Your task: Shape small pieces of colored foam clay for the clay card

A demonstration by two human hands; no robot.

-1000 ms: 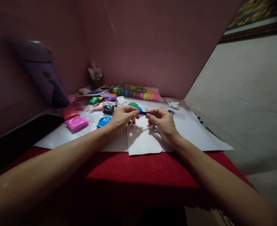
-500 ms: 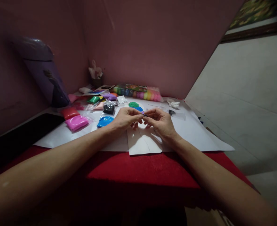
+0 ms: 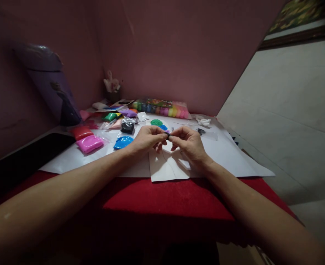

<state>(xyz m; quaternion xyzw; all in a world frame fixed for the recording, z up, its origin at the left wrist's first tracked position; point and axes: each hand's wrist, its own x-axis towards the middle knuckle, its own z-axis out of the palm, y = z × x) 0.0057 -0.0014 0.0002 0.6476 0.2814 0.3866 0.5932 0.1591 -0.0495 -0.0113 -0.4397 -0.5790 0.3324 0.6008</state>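
Between the fingertips of both hands is a small piece of black modelling clay [image 3: 167, 134]. My left hand [image 3: 150, 138] pinches it from the left with thumb and forefinger. From the other side my right hand [image 3: 189, 144] pinches its right end. Below them lies a small white card [image 3: 169, 167] with a drawn line, partly in the hands' shadow. Just beyond the fingers, a green round of clay [image 3: 156, 122] and a blue one [image 3: 162, 127] show, with a bit of purple beside them, partly hidden by my left hand.
Bags of blue clay [image 3: 123, 142], black clay [image 3: 127, 127], pink clay [image 3: 89, 144] and red clay [image 3: 81, 133] lie left. A long pack of coloured clay [image 3: 161, 107] rests at the back. Crumpled tissue [image 3: 202, 120] and dark scraps [image 3: 201, 131] lie right. A purple bin [image 3: 53, 84] stands far left.
My fingertips have drawn slightly apart, and more of the black clay shows between them. The right fingers have opened out a little below. The objects around have stayed put.
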